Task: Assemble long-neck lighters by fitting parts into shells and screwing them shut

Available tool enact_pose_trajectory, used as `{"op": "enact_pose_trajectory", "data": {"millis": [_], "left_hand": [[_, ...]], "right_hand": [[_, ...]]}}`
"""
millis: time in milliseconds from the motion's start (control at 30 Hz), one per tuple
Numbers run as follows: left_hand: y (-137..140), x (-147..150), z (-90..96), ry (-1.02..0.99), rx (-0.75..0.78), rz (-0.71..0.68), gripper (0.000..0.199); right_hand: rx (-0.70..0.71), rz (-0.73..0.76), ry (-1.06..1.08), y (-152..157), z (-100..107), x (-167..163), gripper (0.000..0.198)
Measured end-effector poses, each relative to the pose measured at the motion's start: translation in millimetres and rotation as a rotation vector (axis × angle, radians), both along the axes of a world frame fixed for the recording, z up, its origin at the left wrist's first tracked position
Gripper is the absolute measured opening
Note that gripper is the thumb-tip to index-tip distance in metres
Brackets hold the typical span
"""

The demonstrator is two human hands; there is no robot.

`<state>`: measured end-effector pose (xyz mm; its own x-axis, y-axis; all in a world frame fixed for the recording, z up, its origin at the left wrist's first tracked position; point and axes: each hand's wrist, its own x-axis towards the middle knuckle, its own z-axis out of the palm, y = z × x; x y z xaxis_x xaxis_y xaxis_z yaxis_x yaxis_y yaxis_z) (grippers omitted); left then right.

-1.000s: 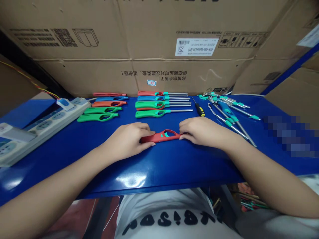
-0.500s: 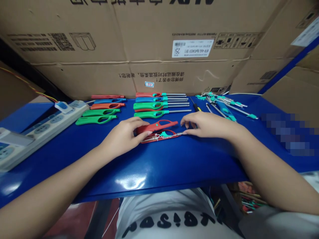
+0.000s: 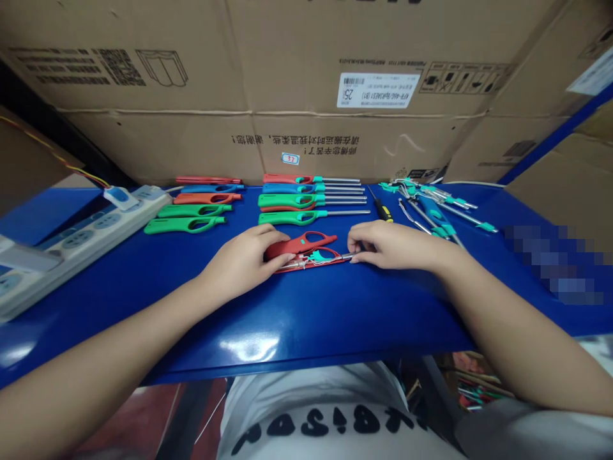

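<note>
In the head view my left hand (image 3: 242, 259) is closed at the handle end of a red lighter casing half (image 3: 301, 244), thumb below and fingers above. This half lies tilted just beyond a second red casing half (image 3: 330, 260), which holds a teal trigger (image 3: 317, 257), white wire and small metal parts. My left thumb touches the near half's end. At the other end, my right hand (image 3: 390, 246) pinches the lighter's metal tube (image 3: 348, 256) between thumb and fingers. The tube's far tip is hidden by the hand.
Behind are lighters with metal tubes (image 3: 292, 200), and green, orange, blue and red casing halves (image 3: 189, 223) at left. A screwdriver (image 3: 383, 211) and a pile of tube-and-trigger parts (image 3: 431, 204) lie at right. A power strip (image 3: 90, 236) stands left; cardboard (image 3: 191, 147) walls the back.
My right fingers have closed in on the metal tube, where before they were more spread. The upper red casing half has shifted slightly. The view has tilted a little.
</note>
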<state>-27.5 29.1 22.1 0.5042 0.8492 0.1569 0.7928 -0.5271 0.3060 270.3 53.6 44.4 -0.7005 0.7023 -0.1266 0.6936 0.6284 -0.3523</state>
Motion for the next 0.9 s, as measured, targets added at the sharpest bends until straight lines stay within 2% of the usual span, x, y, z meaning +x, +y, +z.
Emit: {"op": "enact_pose_trajectory", "data": {"millis": [200,300,433,600,733,900], "left_hand": [[0.1,0.9,-0.3,-0.012,-0.004,-0.011,0.039],[0.6,0.4,-1.4,-0.021,-0.007,-0.011,0.039],[1.5,-0.5,-2.9,-0.03,-0.013,-0.008,0.041],[1.9,-0.2,-3.1,-0.036,-0.017,-0.02,0.04],[2.4,-0.4,-4.4,-0.025,-0.011,-0.022,0.038],[1.1,-0.7,-6.3,-0.073,0.102,-0.056,0.038]], "right_hand": [[-0.041,-0.025,0.033,1.5,-1.1,-0.5,0.015],[-0.137,-0.047,0.041,1.5,0.3,0.4,0.022],[-0.226,-0.062,0.041,2.6,0.2,2.8,0.022],[-0.157,-0.061,0.07,4.3,-2.8,0.4,0.018],[-0.167,-0.076,0.066,1.6,-1.0,-4.8,0.017],[-0.051,-0.052,0.054,-0.4,0.4,-5.0,0.02]]}}
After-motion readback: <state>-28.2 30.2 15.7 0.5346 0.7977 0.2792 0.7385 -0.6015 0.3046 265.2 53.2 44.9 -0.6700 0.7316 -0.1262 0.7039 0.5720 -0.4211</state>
